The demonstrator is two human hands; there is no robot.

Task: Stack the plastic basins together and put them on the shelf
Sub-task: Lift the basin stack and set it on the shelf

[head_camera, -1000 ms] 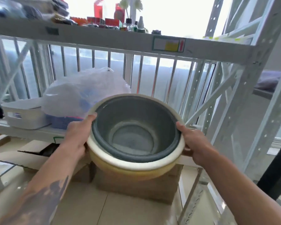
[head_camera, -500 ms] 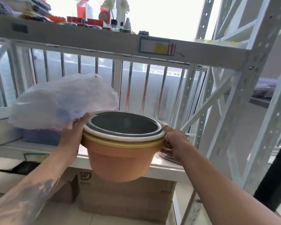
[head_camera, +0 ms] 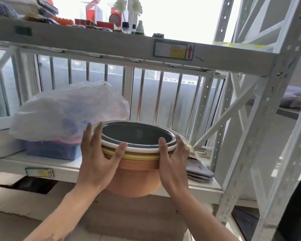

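A stack of nested plastic basins [head_camera: 137, 178] has a grey one innermost, then white and yellow rims, and an orange one outermost. It is upright at the front edge of the white middle shelf [head_camera: 42, 164], and its bottom hangs below the shelf's front lip. My left hand [head_camera: 97, 159] presses flat on the stack's left side, thumb over the white rim. On the right side my right hand [head_camera: 172, 162] does the same, fingers stretched along the rims.
A white plastic bag [head_camera: 68, 110] over a blue mesh basket [head_camera: 54, 150] is just left of the stack. Folded grey cloths [head_camera: 198, 171] lie to its right. The upper shelf beam [head_camera: 111, 42] runs overhead, a cardboard box [head_camera: 137, 214] sits below, and a white upright post [head_camera: 250, 153] stands at right.
The stack has moved forward from in front of the shelf onto its front edge. Both hands have slid from gripping the rim to lying flatter against the sides.
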